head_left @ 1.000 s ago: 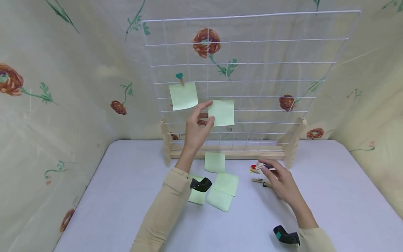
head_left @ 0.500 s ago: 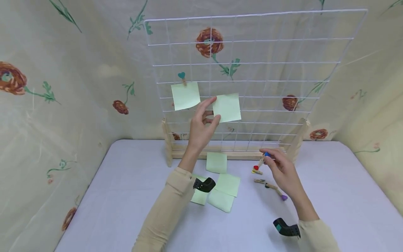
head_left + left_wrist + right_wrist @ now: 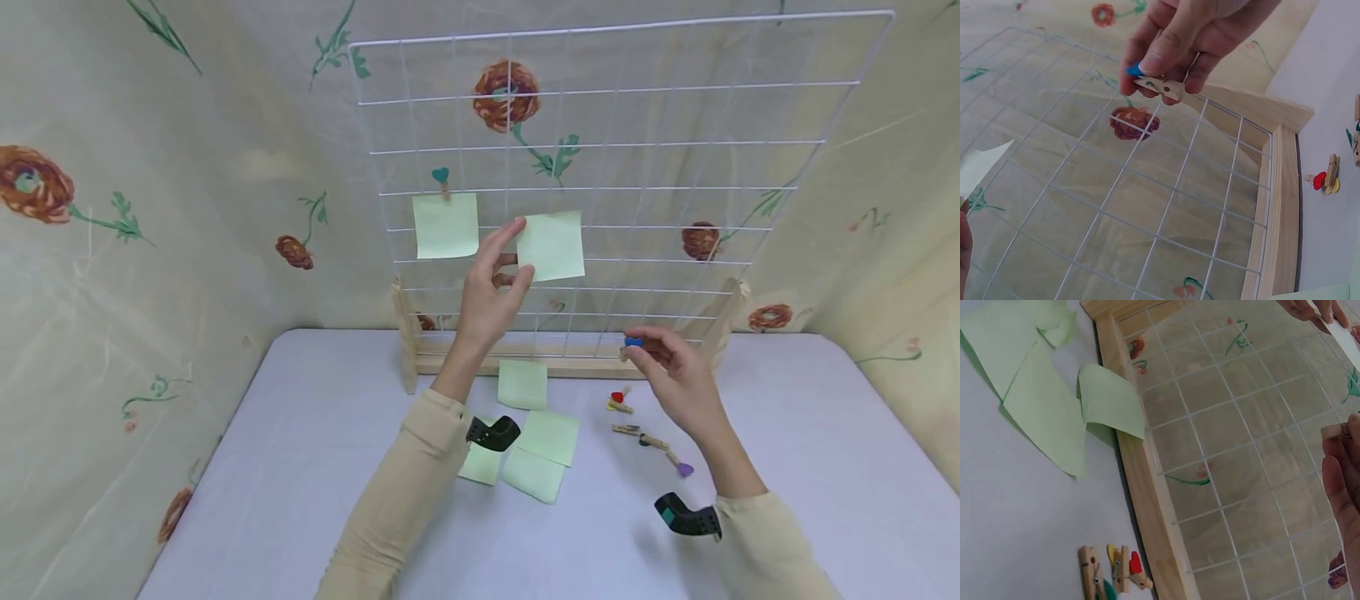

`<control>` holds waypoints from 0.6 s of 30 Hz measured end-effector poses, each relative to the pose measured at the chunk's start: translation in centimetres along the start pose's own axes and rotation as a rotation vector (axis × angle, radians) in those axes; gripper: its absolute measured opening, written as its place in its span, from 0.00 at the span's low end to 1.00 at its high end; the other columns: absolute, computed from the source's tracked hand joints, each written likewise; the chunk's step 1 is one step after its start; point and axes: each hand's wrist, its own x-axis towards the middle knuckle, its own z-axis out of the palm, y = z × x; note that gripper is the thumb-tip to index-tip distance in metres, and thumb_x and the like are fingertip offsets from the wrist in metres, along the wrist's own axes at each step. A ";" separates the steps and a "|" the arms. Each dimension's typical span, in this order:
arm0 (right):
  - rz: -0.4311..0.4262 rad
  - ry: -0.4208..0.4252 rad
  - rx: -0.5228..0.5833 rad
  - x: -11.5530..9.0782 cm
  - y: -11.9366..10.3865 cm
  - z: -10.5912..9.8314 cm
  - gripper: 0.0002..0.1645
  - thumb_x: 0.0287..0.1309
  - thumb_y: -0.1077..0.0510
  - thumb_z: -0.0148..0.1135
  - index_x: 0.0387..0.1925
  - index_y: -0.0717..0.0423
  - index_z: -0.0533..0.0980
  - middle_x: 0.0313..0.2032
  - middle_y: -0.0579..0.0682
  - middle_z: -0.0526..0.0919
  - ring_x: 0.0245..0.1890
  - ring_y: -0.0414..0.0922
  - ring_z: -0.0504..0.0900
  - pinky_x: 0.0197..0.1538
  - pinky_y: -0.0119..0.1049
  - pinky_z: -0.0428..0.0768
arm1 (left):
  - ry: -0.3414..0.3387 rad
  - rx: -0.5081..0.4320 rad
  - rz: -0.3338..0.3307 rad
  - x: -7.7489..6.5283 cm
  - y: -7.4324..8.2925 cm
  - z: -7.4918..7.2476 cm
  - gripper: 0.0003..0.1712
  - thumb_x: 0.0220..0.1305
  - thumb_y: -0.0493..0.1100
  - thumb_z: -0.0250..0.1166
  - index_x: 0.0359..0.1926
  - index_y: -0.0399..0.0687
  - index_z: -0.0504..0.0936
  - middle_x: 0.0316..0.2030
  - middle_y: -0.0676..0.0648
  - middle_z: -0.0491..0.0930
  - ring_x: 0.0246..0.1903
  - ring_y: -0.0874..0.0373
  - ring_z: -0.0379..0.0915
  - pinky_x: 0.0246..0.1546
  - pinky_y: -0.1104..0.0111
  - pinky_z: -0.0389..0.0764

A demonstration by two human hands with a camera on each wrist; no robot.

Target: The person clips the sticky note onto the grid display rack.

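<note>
My left hand (image 3: 491, 292) pinches a pale green sticky note (image 3: 551, 247) by its left edge, in front of the white wire grid (image 3: 645, 188). Between thumb and fingers of my right hand (image 3: 678, 379) is a small wooden clothespin (image 3: 1161, 87) with a blue top; in the head view that hand is low before the grid's right half. Another green sticky note (image 3: 446, 227) hangs on the grid at left, under a clothespin with a teal heart (image 3: 441, 176).
Several loose green notes (image 3: 549, 437) lie on the white table before the grid's wooden base (image 3: 540, 365). Right of them are more small clothespins, one with a red heart (image 3: 617, 397) and one with a purple heart (image 3: 685, 470). A floral cloth (image 3: 225, 125) hangs behind.
My right hand has lifted the blue-topped clothespin from the pile on the table. My left hand has raised its note a little and shifted it right.
</note>
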 end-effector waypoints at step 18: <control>-0.131 0.064 -0.027 3.0 -2.0 -0.5 0.19 0.60 0.67 0.58 0.54 0.61 0.73 0.45 0.50 0.79 0.44 0.25 0.76 0.50 0.13 0.71 | 0.009 0.008 0.020 1.2 0.2 -0.3 0.28 0.62 0.26 0.56 0.64 0.37 0.66 0.64 0.39 0.65 0.47 0.44 0.72 0.42 0.59 0.80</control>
